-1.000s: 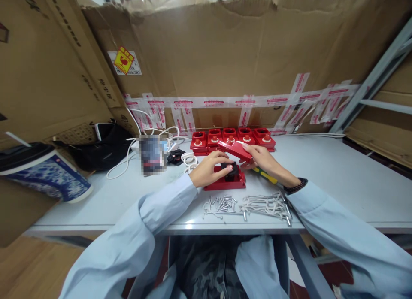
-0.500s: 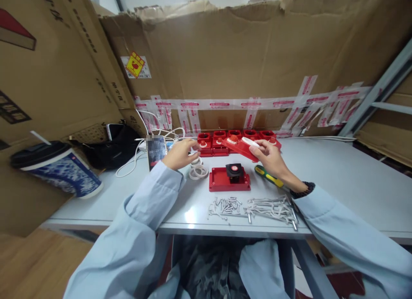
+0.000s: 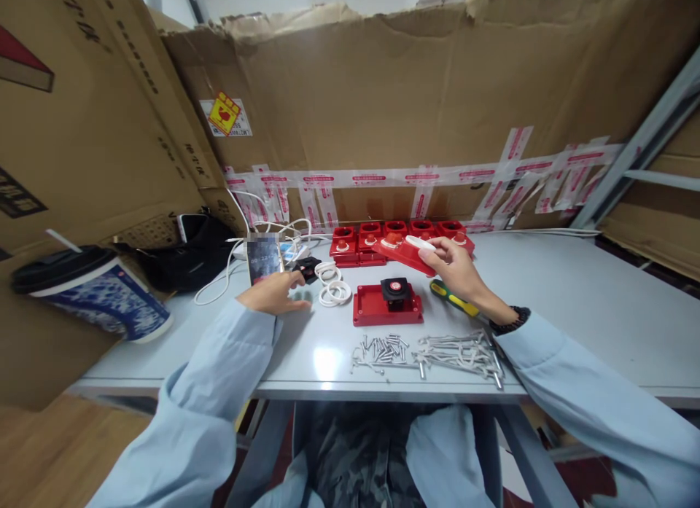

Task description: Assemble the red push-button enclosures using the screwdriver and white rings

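Observation:
My right hand grips a red plastic cover at its right end, holding it tilted above the table. A white ring sits on the cover by my fingertips. My left hand is open over the table, thumb apart from the fingers. Its fingertips are beside a small black part; whether they touch it I cannot tell. Several loose white rings lie just right of that hand. Below the cover rests a red box base, with a black block bearing a red-and-white top in it.
Assembled red boxes line the back. A green-yellow screwdriver, loose screws and a pile of metal rods with whitish strips lie nearer. At left are a phone, white cables, a black bag and a large cup.
My left hand has moved left and down, away from the white rings, uncovering the black part. My right hand still holds the red cover in nearly the same place.

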Motion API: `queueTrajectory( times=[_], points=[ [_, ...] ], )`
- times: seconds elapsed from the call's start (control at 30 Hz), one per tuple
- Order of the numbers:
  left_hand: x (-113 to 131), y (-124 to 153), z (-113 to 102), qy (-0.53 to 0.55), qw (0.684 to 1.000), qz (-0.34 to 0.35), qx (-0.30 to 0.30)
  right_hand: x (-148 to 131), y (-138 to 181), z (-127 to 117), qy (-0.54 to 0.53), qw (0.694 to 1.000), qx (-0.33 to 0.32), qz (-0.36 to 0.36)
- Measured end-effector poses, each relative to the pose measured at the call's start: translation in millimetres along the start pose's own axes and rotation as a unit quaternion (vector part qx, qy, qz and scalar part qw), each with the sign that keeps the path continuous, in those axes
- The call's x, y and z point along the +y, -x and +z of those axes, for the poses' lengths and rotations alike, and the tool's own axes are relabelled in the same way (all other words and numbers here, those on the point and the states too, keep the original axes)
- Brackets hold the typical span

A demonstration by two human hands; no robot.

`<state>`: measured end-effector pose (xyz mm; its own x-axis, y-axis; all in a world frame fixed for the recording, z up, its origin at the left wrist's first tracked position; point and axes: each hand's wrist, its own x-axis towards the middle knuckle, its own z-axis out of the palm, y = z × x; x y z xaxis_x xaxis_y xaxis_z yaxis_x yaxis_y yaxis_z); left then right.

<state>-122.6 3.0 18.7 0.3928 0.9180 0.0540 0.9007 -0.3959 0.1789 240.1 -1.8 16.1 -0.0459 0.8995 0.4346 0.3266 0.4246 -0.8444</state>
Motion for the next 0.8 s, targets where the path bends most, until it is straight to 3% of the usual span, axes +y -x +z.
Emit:
queueTrajectory(
  times=[0.13,0.33,0.6,0.8],
  points=[
    [-9.0,16.9,13.4,0.018,1.000,-0.007,-0.002,-2.7,0.8,0.4,0.023,1.000,0.004,-0.003],
    [-17.3,17.8,17.6,0.026,0.999,-0.007,0.021,-2.4,0.7,-0.3,0.027,1.000,0.002,-0.004],
    [1.5,25.2,-4.4,-0.015,0.995,-0.012,0.094,-1.9,0.3,-1.1,0.024,1.000,0.000,-0.008],
    [11.4,11.2,-8.5,-0.032,0.998,0.001,0.057,-5.1,2.2,-1.0,0.032,0.999,0.001,-0.021]
  ],
)
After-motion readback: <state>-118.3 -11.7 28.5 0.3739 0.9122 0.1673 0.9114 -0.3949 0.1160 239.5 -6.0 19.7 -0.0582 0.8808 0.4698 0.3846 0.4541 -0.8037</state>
